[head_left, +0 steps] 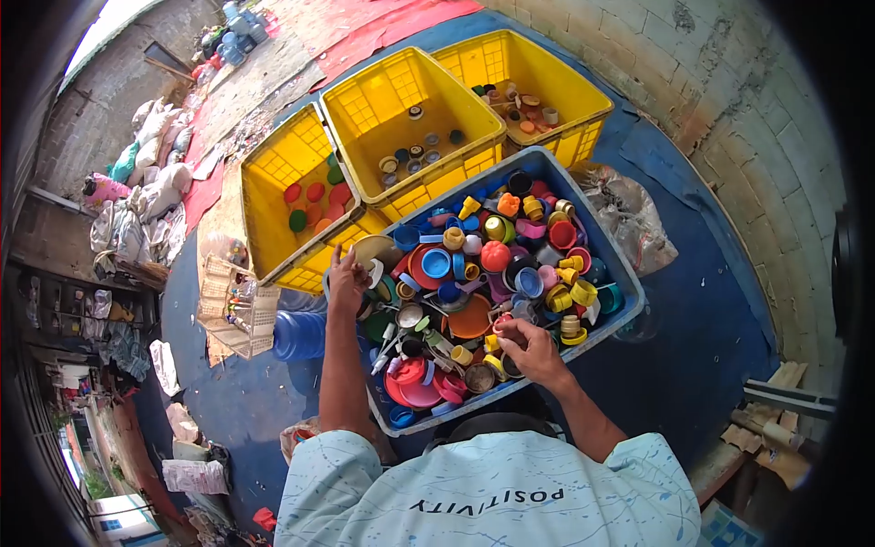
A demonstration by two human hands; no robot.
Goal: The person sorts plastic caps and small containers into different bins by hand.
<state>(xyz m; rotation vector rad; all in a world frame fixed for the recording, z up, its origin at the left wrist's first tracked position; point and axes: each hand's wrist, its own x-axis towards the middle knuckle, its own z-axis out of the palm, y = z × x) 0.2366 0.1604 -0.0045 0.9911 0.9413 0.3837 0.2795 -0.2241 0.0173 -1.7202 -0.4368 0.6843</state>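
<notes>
**My right fingers pinch a small red cap over the tub of mixed caps**

My right fingers [518, 329] are closed on a small red cap [502, 323], gripped between thumb and index just above the heap. My left fingers [350, 263] are raised and spread at the tub's left rim, next to a white plastic piece [375, 273]; I cannot tell whether I have hold of it.

The biggest thing around me is the blue floor sheet [702, 310], with a block wall [729, 118] rising on the right. Three yellow crates stand in a row beyond my tub. The left crate [283, 159] has red, orange and green lids in it, the middle crate [365, 100] pale and dark round caps, and the right crate [547, 77] orange, beige and dark ones.

Nearest me is the grey-blue tub [629, 319], set at a slant and filled with plastic caps and lids. Just beyond its right side lies a clear plastic bag [638, 223]. On the left, a beige basket [260, 319] stands near the left crate, with a blue water jug [299, 335] just beside it.

Among the pieces in the tub, a broad orange lid [469, 317] lies near the middle, left of my right hand. Smaller are a ribbed red cap [495, 256] and, left of it, a blue ring-shaped cap [437, 263]. Yellow caps [583, 293] cluster toward the right.
</notes>
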